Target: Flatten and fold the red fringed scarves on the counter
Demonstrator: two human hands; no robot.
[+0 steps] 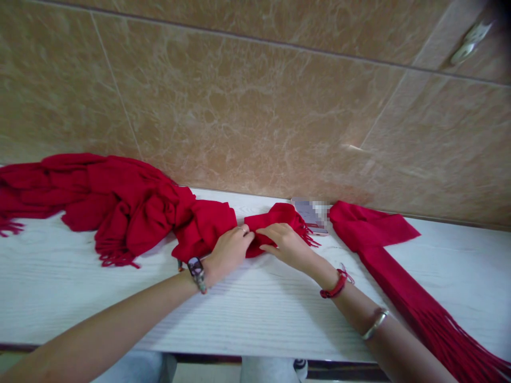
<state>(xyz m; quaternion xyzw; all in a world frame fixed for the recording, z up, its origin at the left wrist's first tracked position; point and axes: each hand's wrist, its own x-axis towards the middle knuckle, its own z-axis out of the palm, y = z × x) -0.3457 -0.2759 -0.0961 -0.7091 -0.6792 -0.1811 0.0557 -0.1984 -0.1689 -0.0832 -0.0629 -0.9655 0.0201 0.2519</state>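
Observation:
A small folded red scarf (pixel 275 219) with a fringe lies on the white table (pixel 255 314) near the wall. My left hand (pixel 229 250) pinches its left edge, fingers curled round the cloth. My right hand (pixel 285 243) rests on top of it, fingers closed and pressing the fabric down. Both hands meet at the middle of the folded piece. Just left of my left hand sits a rumpled pile of red scarves (pixel 120 205).
A long red scarf (pixel 403 282) folded narrow runs from the wall down to the table's right front edge, fringe hanging off. A phone (pixel 313 214) lies against the brown tiled wall (pixel 255 106). The table's front edge is close to my body.

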